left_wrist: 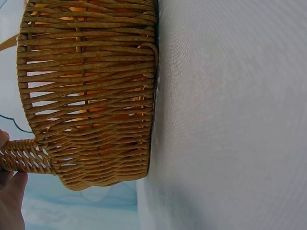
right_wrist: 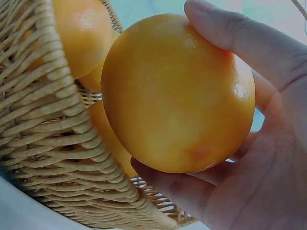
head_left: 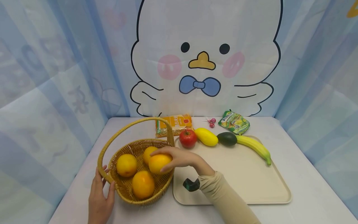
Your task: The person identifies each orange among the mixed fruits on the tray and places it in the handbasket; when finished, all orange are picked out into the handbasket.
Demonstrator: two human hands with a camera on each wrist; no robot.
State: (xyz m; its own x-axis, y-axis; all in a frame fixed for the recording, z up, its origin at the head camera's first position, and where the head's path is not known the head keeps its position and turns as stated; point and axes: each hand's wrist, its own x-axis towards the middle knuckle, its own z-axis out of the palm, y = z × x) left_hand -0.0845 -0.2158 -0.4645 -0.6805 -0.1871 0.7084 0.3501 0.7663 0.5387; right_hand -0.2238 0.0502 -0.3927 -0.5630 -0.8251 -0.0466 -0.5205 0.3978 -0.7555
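My right hand [head_left: 174,158] holds a round orange [head_left: 160,164] at the right side of the wicker basket [head_left: 145,203]. In the right wrist view, thumb and fingers curl round this orange [right_wrist: 177,96], right at the woven rim. Inside the basket lie three more oranges, one at the left [head_left: 127,165], one in front [head_left: 143,184] and one partly hidden behind the held fruit. With my left hand [head_left: 101,194] I grip the foot of the basket's arched handle [head_left: 104,168]; the left wrist view shows thumb and fingers on either side of the handle [left_wrist: 26,155].
A beige tray [head_left: 232,189] lies right of the basket. Along its back edge are a red apple [head_left: 188,138], a yellow mango [head_left: 206,137], a dark green avocado [head_left: 227,139] and a banana [head_left: 254,147]. Behind lie an orange bag [head_left: 174,124], lollipops [head_left: 212,122] and a green bag [head_left: 234,122].
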